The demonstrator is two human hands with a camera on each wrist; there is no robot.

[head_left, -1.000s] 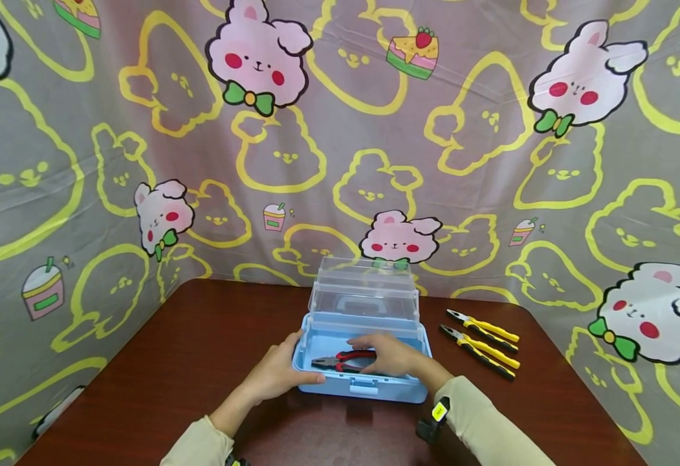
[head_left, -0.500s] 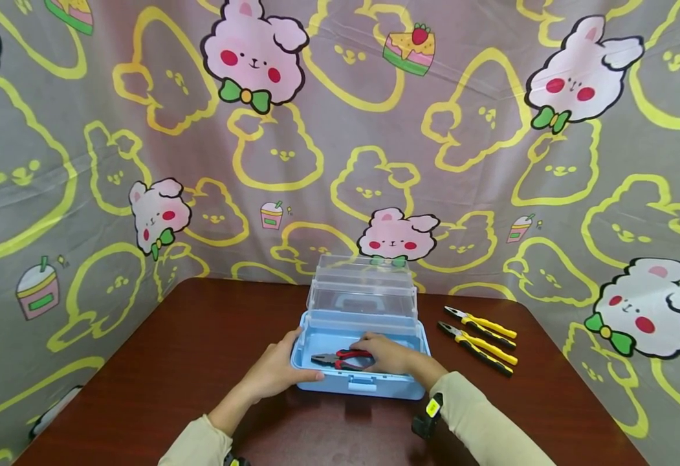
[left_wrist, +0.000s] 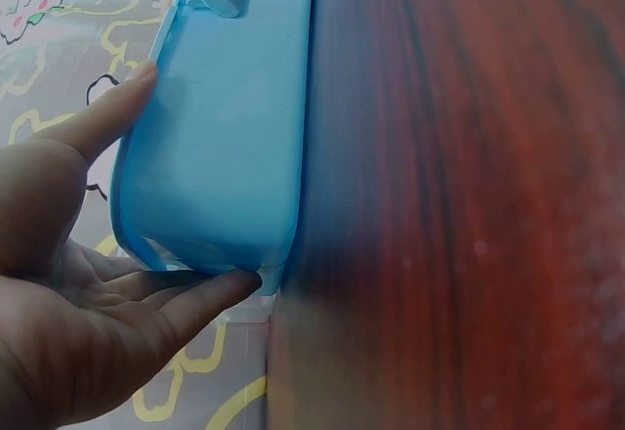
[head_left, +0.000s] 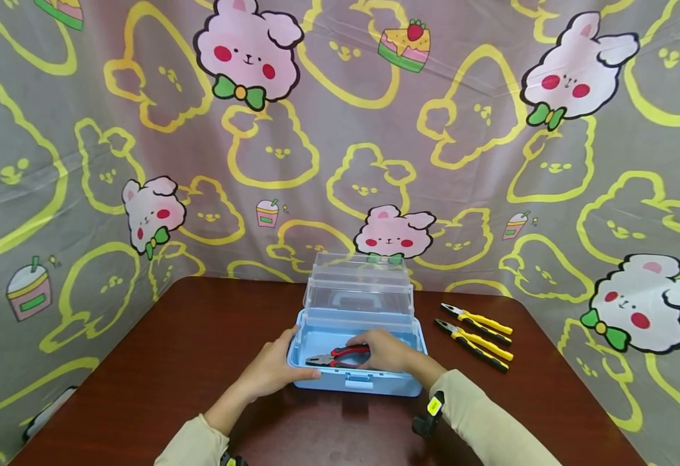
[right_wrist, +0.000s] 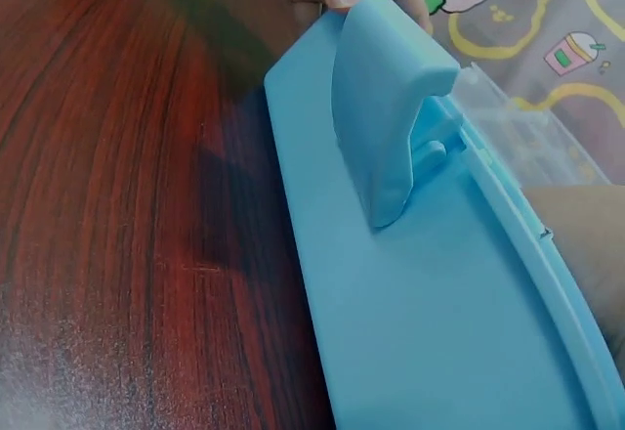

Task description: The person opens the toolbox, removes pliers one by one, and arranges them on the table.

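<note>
A light-blue toolbox [head_left: 328, 380] stands on the table with its clear lid [head_left: 363, 294] raised at the back. My left hand [head_left: 270, 370] grips its left front corner; the left wrist view has the thumb at the rim and the fingers along the end wall. Inside the box, my right hand [head_left: 387, 353] holds the handles of red-and-black pliers [head_left: 340, 355]. Their metal nose points left, and the hand covers the handle ends. From the right wrist, the box's front latch [right_wrist: 391, 107] shows large, while the wall hides most of the right hand.
On the dark wooden table [head_left: 217, 330], two yellow-and-black pairs of pliers, a rear pair [head_left: 479, 321] and a front pair [head_left: 473, 344], lie right of the box. A cartoon-print curtain [head_left: 293, 129] hangs behind and at both sides.
The right hand's fingers, stretched out over the handles a second ago, have drawn in around them. The red handle now sits tilted up more. My left hand keeps its place on the box corner.
</note>
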